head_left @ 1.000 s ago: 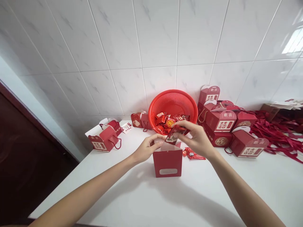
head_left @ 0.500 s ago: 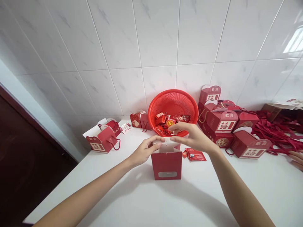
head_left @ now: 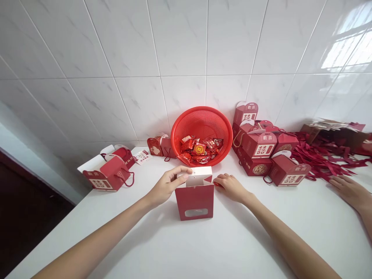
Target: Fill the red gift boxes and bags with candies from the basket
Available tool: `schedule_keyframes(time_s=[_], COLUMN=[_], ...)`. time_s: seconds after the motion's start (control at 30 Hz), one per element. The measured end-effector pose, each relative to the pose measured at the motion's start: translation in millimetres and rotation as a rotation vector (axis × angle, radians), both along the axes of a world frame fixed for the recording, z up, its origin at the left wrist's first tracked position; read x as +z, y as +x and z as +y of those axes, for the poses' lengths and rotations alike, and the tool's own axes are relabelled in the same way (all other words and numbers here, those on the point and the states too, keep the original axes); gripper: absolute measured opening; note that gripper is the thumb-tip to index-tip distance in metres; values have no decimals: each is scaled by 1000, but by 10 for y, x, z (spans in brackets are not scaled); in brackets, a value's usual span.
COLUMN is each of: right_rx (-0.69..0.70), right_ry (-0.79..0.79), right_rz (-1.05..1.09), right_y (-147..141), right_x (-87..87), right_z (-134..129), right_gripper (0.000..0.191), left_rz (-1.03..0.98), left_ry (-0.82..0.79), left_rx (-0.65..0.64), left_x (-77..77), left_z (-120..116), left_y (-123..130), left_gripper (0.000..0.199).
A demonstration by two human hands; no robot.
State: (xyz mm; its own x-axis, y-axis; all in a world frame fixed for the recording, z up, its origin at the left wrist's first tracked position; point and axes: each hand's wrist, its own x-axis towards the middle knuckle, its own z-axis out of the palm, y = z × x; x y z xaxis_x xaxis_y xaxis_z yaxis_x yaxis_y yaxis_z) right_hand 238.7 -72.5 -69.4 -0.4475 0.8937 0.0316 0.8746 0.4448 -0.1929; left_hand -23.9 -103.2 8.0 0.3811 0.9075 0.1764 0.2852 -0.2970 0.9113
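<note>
A tall red paper gift box (head_left: 194,201) with an oval window stands upright and open at the top on the white table. My left hand (head_left: 168,184) pinches the box's upper left rim between thumb and fingers. Just right of the box, my right hand (head_left: 231,187) rests low on the table, fingers curled over a red candy packet (head_left: 216,184); only a sliver of red shows under the fingertips. Behind both hands a red plastic basket (head_left: 178,128) leans against the wall, holding wrapped candies (head_left: 199,148).
Red gift boxes (head_left: 261,149) are stacked at the right, beside a heap of dark red ribbons (head_left: 314,159). Another person's hand (head_left: 348,192) lies by the ribbons. Handled boxes (head_left: 112,170) and a printed card (head_left: 142,156) sit at the left. A tiled wall (head_left: 183,42) bounds the back.
My right hand has left the box's top and come down to the table at its right, covering the red packets there. My left hand still holds the rim. The view has turned slightly right.
</note>
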Motion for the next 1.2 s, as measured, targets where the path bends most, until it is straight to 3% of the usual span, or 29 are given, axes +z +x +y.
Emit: schedule_keyframes(time_s=[0.13, 0.3, 0.37, 0.43, 0.5, 0.6, 0.7, 0.77, 0.87, 0.97, 1.03, 1.1, 1.2], right_rx=[-39, -121, -54, 90, 193, 170, 83, 46, 8, 49, 120, 204, 284], right_ry=[85, 245, 292, 241, 134, 37, 23, 38, 109, 179, 120, 19, -33], right_rz=[101, 362, 536, 567, 397, 204, 270, 318, 537, 1068, 1238, 1239, 1111], right_y=[-8, 80, 81, 48, -15, -126, -171, -138, -57, -71, -172, -314, -469], right_x=[-20, 289, 418, 473, 427, 223, 53, 61, 300, 692, 922, 1060, 1093], right_z=[43, 42, 14, -27, -70, -106, -84, -55, -52, -134, -211, -267, -278], right_gripper=[27, 37, 31, 19, 21, 25, 18, 22, 25, 23, 26, 28, 30], left_rz=[-12, -13, -7, -10, -22, -41, -47, -41, -32, -28, -33, -62, -115], left_ry=[-1, 7, 13, 13, 3, -17, -25, -8, 21, 17, 13, 17, 46], left_rx=[6, 7, 8, 9, 10, 3, -3, -3, -9, -9, 10, 32, 43], left_x=[11, -17, -28, -30, -24, -13, -17, -30, -47, -46, -38, -31, -24], left_z=[-14, 6, 11, 9, 1, -9, -5, 4, 16, 27, 39, 58, 90], left_y=[-6, 0, 1, -1, -2, 2, 7, 6, 0, -1, 5, 15, 19], left_gripper=[31, 30, 30, 30, 30, 30, 30, 30, 31, 30, 32, 34, 37])
